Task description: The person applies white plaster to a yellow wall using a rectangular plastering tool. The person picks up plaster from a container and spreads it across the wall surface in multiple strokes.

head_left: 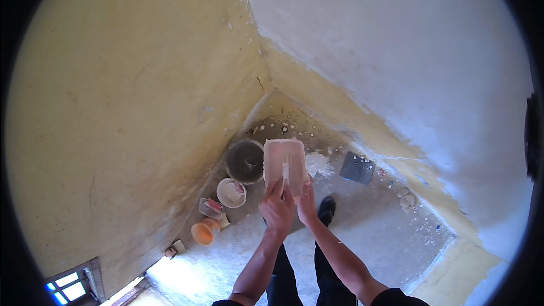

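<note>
Plaster-smeared flat rectangular board [284, 165] gripped by both my raised hands, left hand [276, 207] | right hand [307, 204] | orange plastic jar [205, 230] at 8 o'clock | dark square sheet [357, 168] at 2 o'clock

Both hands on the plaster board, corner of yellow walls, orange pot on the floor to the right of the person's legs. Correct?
Not quite. In the head view the orange pot sits on the floor to the left of the legs, by the yellow left wall. The rest holds: left hand and right hand both grip the plaster board.
</note>
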Demonstrator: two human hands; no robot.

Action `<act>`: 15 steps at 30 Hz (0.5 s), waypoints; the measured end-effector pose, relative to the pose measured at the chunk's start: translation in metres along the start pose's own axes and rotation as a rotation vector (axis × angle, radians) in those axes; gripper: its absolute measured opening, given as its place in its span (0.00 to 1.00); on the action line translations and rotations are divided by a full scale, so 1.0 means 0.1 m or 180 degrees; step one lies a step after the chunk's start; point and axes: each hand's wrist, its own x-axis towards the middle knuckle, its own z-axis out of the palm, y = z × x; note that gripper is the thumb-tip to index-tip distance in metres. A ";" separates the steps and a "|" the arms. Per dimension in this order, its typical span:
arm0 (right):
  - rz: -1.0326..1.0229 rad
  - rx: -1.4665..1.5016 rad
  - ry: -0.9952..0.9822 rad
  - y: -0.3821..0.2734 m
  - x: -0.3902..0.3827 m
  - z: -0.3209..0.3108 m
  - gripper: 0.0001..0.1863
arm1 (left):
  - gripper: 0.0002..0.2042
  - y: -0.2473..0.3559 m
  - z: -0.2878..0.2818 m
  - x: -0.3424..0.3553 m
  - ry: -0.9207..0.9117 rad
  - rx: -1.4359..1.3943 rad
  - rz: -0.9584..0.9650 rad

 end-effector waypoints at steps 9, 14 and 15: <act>0.0014 -0.0106 0.0047 -0.06 0.01 0.10 0.31 | 0.09 -0.05 -0.01 -0.01 -0.0144 0.0268 -0.0147; -0.0156 -0.0107 -0.0114 0.07 -0.08 0.05 0.33 | 0.09 0.00 0.03 -0.01 -0.0285 -0.0114 -0.0311; 0.0074 0.0065 -0.0025 0.02 -0.10 0.07 0.33 | 0.09 -0.03 0.02 0.02 -0.0196 -0.0211 -0.0323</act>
